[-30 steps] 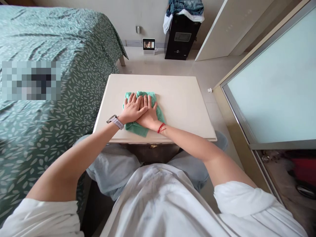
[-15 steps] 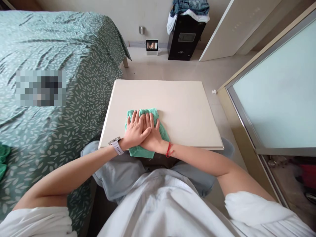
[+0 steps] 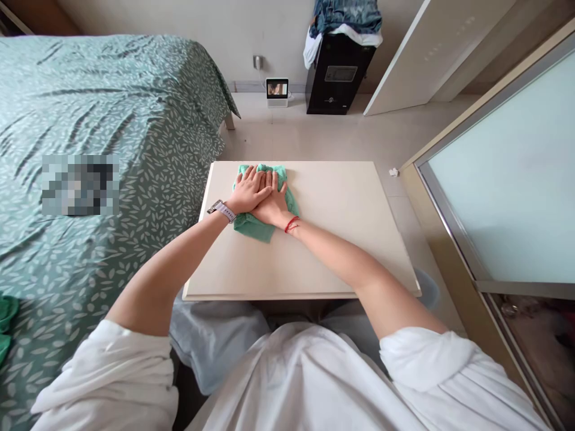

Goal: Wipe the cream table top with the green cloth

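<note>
A green cloth (image 3: 258, 228) lies flat on the cream tabletop (image 3: 336, 239), near its far left edge. My right hand (image 3: 275, 206) presses down on the cloth, its fingers spread and pointing toward the far edge. Partly over it lies my left hand (image 3: 247, 193), also flat with its fingers stretched out, reaching onto the cloth. Neither hand is closed round the cloth. A watch with a pale strap is on my left wrist, and a red string is round the right one. The palms are hidden.
At the left stands a bed with a green leaf-patterned sheet (image 3: 157, 149). Beyond the table are a small screen (image 3: 277, 90) and a black cabinet (image 3: 336, 75) with folded clothes on top. A frosted glass panel (image 3: 507, 173) rises at the right.
Both hands and the cloth have slid forward, away from my body, to the table's far edge. My arms are more outstretched, and the table sits slightly lower in view.
</note>
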Motion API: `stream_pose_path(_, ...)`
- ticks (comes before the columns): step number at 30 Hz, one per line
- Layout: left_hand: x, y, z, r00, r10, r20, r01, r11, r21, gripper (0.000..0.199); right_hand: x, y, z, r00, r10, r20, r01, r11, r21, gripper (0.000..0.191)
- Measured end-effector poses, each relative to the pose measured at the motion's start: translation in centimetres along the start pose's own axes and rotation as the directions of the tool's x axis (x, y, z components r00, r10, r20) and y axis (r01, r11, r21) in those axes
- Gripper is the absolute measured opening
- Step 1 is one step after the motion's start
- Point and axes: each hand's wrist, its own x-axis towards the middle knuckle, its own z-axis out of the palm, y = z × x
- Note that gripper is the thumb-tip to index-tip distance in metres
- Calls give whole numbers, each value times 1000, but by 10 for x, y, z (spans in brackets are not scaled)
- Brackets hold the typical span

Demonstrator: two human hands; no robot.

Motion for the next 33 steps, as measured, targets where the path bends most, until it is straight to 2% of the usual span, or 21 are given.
stream_pose_path(5, 41, -20, -2, 999, -28, -44, 28, 1000, -15, 70, 48, 7, 1, 1000, -2, 2, 2, 1000, 3, 96)
stream_pose_path(8, 58, -29, -1, 995, -57, -81, 54, 998, -37, 70, 69, 9, 4, 1000, -5, -10, 5, 1000, -15, 97)
stream_pose_path(13, 54, -26, -2, 996, -57, -76, 55, 998, -33, 71, 70, 8, 7, 999, 20, -29, -20, 1000, -2, 91)
stream_pose_path(22, 9, 0, -7, 997, -64, -30, 65, 998, 8, 73, 30, 1, 4, 999, 30, 29, -30, 1000, -8, 92)
stream_pose_path(27, -31, 19, -7, 998, -64, 3, 64, 998, 17, 72, -17, -11, 3, 999, 33, 4, -33, 999, 13, 90)
stream_pose_path(33, -99, 41, 3, 997, -73, 23, 72, 997, 24, 75, -87, -26, 11, 1000, -24, -16, 24, 1000, 16, 88)
